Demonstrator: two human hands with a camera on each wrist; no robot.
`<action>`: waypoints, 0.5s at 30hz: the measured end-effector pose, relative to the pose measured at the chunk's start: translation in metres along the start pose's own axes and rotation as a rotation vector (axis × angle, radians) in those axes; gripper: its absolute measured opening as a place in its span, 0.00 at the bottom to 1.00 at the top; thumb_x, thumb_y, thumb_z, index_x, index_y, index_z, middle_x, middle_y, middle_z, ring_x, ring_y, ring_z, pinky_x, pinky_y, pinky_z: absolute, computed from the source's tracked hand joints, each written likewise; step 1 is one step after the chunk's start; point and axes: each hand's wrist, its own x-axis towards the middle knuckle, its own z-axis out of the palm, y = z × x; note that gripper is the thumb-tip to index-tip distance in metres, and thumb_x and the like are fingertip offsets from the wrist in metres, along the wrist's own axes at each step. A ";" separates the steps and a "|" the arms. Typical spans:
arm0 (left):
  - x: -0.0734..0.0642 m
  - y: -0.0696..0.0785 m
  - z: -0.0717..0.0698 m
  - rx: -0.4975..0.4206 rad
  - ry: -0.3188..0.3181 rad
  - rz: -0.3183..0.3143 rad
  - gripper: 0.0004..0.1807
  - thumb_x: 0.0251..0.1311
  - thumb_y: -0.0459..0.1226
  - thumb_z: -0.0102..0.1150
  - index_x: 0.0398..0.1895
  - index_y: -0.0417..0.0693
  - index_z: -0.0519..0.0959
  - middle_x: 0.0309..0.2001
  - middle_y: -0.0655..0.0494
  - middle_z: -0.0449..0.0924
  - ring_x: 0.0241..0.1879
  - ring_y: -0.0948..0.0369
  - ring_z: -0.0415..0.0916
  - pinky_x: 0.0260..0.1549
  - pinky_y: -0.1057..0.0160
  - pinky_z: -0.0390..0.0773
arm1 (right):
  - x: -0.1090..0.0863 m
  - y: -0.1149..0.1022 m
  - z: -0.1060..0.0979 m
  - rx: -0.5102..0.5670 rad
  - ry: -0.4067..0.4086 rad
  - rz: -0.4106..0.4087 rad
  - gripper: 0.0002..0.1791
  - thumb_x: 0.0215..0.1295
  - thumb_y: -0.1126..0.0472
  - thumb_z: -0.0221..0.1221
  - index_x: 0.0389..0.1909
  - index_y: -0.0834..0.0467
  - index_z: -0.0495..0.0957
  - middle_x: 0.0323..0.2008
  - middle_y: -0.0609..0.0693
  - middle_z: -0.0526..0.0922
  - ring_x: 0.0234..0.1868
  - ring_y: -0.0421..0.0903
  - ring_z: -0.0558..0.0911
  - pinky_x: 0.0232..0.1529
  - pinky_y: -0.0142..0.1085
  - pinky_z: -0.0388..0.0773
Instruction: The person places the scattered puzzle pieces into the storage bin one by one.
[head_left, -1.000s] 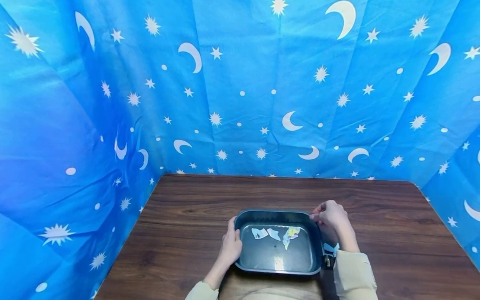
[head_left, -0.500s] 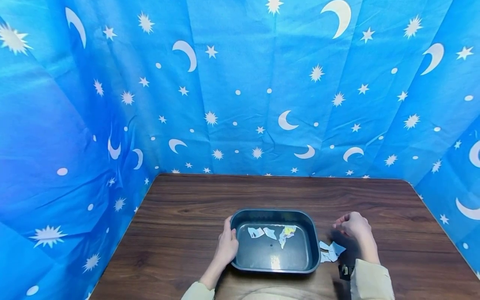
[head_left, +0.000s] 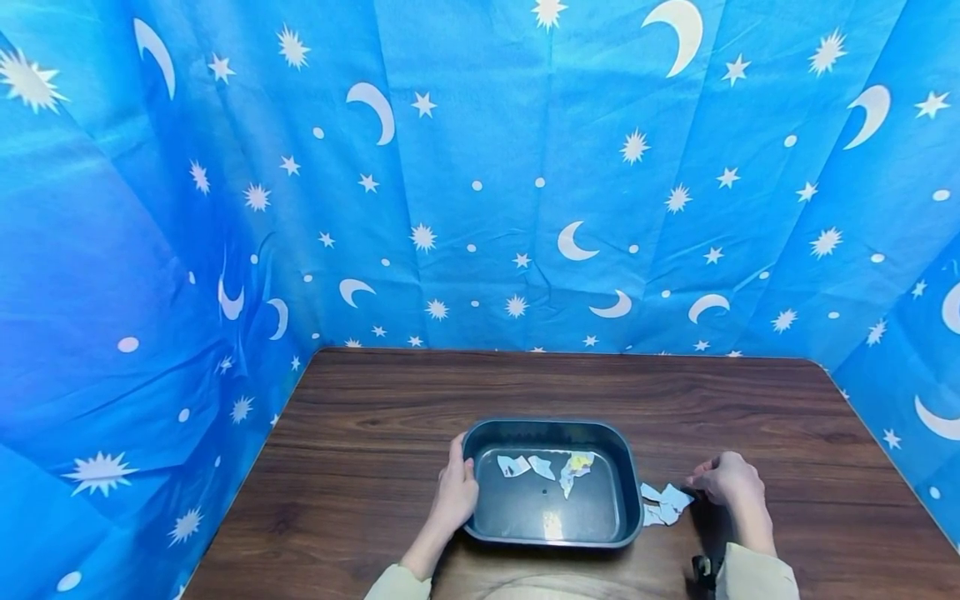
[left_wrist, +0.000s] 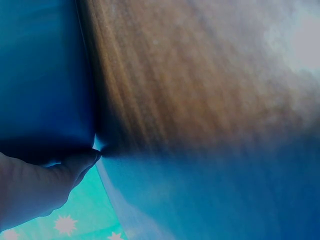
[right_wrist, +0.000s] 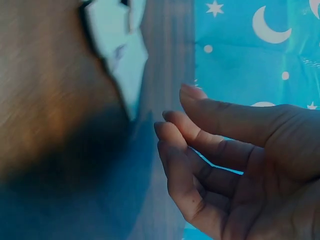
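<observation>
A dark rectangular tray (head_left: 510, 533) with raised walls stands on the table. My left hand (head_left: 454, 493) holds its left wall, thumb over the rim; in the left wrist view that hand (left_wrist: 37, 187) shows only in part. Inside lie irregular scraps of printed paper: pale ones (head_left: 513, 467) and one with yellow (head_left: 576, 473). Beyond the tray's right wall, more light-blue scraps (head_left: 675, 498) overlap on the table. My right hand (head_left: 733, 483) hovers just right of them. The right wrist view shows this hand (right_wrist: 235, 160) loosely bent, thumb apart from the fingers, holding nothing, near a scrap (right_wrist: 122, 55).
The brown wood-grain table (head_left: 390, 392) extends around the tray. A blue curtain (head_left: 480, 208) with white moons and stars hangs behind the table and at both sides. At the right wrist sits a small black device (head_left: 703, 571).
My right hand has moved from the tray's right rim to the right and nearer the body, baring the scraps beside the tray. The left hand stays on the tray; the view has shifted slightly.
</observation>
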 end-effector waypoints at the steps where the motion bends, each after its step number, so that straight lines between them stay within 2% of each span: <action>1: 0.000 0.000 0.000 0.000 -0.001 0.001 0.21 0.69 0.28 0.34 0.65 0.40 0.55 0.61 0.34 0.63 0.61 0.40 0.59 0.57 0.39 0.59 | -0.001 0.002 0.001 -0.002 0.001 0.008 0.09 0.50 0.60 0.65 0.23 0.62 0.79 0.15 0.45 0.75 0.25 0.48 0.74 0.33 0.44 0.67; 10: 0.000 0.000 -0.001 0.013 0.014 0.025 0.21 0.68 0.27 0.35 0.64 0.39 0.56 0.59 0.34 0.65 0.60 0.40 0.62 0.55 0.40 0.61 | -0.007 0.004 0.007 0.009 -0.007 0.059 0.13 0.49 0.57 0.67 0.25 0.64 0.78 0.20 0.50 0.76 0.29 0.51 0.74 0.33 0.45 0.69; 15: -0.002 0.001 -0.001 0.027 0.034 0.055 0.20 0.68 0.28 0.34 0.63 0.38 0.57 0.58 0.33 0.66 0.58 0.39 0.63 0.54 0.40 0.63 | -0.012 0.000 0.014 -0.032 0.016 0.085 0.17 0.48 0.52 0.68 0.23 0.61 0.76 0.23 0.54 0.74 0.30 0.56 0.73 0.30 0.46 0.69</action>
